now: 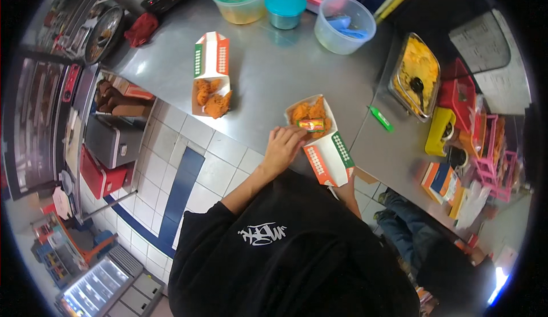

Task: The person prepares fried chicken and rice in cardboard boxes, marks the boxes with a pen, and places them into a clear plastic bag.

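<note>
A cardboard takeaway box (329,158) lies open on the steel counter's near edge, its lid folded out towards me. Fried chicken (309,109) fills its base, and a small yellow-and-red sauce sachet (311,125) rests on the pieces. My left hand (283,145) reaches over the box's left side, fingertips at the sachet's edge; whether they grip it is unclear. At the lid's near right end is my right hand (347,192), holding it from below, its fingers largely hidden. Further left stands a second open box (211,60) with fried chicken (214,98) in it.
Plastic tubs (345,25) and a teal-lidded container (285,8) line the back. On the right are a green marker-like tube (381,118), a glass dish of yellow food (416,75) with a black spoon, and a pink rack (492,158). A person's legs (406,227) show at lower right.
</note>
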`<state>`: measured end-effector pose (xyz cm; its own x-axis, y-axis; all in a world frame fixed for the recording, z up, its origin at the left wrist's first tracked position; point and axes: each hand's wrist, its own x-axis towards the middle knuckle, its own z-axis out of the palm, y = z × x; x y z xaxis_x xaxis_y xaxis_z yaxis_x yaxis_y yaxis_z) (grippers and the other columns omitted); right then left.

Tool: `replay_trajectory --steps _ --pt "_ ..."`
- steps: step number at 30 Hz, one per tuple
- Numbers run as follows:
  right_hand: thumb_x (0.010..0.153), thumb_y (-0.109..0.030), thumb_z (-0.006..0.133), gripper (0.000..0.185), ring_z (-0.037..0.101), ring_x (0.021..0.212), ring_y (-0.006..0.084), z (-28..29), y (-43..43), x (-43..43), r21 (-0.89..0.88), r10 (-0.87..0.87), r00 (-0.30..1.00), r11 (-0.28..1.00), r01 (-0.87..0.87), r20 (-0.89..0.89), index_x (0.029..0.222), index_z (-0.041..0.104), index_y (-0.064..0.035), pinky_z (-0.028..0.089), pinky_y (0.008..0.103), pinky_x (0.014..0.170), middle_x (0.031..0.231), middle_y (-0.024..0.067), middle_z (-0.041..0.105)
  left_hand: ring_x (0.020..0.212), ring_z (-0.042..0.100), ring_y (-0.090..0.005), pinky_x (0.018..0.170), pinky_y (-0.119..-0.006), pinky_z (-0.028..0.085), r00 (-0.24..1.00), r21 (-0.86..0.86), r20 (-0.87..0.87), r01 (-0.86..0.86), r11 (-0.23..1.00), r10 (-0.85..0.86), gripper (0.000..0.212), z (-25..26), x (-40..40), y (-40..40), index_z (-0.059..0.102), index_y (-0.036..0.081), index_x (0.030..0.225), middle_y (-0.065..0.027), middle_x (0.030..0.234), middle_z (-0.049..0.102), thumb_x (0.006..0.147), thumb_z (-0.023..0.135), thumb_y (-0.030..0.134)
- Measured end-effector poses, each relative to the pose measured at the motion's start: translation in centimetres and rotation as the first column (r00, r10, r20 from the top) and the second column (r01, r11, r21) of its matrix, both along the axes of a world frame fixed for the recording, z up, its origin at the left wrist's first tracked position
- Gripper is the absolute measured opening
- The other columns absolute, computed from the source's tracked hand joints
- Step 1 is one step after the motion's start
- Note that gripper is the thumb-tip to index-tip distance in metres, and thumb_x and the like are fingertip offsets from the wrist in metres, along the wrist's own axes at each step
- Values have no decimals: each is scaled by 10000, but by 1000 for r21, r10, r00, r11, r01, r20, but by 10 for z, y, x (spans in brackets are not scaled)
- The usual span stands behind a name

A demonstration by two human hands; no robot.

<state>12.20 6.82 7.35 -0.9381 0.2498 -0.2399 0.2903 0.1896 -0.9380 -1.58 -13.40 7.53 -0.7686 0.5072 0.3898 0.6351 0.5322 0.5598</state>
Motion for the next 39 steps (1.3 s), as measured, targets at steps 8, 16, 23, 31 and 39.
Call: replay_trajectory --steps 8,16,23,31,39 --pt "721 -113 751 583 545 1085 272 27 31 -30 403 197 942 912 -75 -271 1260 535 -76 458 348 888 1227 162 522 899 564 -191 825 -387 378 999 -11 -45 -6 1000 6 202 9 -33 29 631 133 1002 7 949 617 802 656 126" --pt "620 -109 746 334 567 1013 335 60 44 -59 686 646 721 644 -337 -251 917 600 -64 484 420 821 1214 128 518 910 553 -177 819 -415 369 992 -109 -42 114 987 -120 160 10 -41 22 674 114 955 -3 930 638 820 646 196" --pt "657 5 690 328 611 904 319 70 59 -71 683 815 566 483 -548 -123 940 532 -45 520 395 719 1200 116 523 1130 507 -185 989 -510 293 981 -274 -85 147 950 -176 434 42 -19 14 566 136 1194 -54 1269 532 772 669 145" --pt "620 17 698 337 617 792 273 48 67 -67 702 739 591 606 -373 -324 910 541 -54 508 371 624 1031 103 559 1118 500 -263 979 -437 356 938 -114 76 346 931 -339 399 42 7 -8 561 109 1056 -68 1147 554 680 685 68" --pt "626 -64 763 293 585 711 232 32 48 -64 485 335 821 871 -82 -462 830 555 -32 465 322 588 827 99 564 931 579 -291 794 -379 474 937 60 331 -142 988 115 361 40 11 -9 577 33 928 -122 925 603 657 790 138"
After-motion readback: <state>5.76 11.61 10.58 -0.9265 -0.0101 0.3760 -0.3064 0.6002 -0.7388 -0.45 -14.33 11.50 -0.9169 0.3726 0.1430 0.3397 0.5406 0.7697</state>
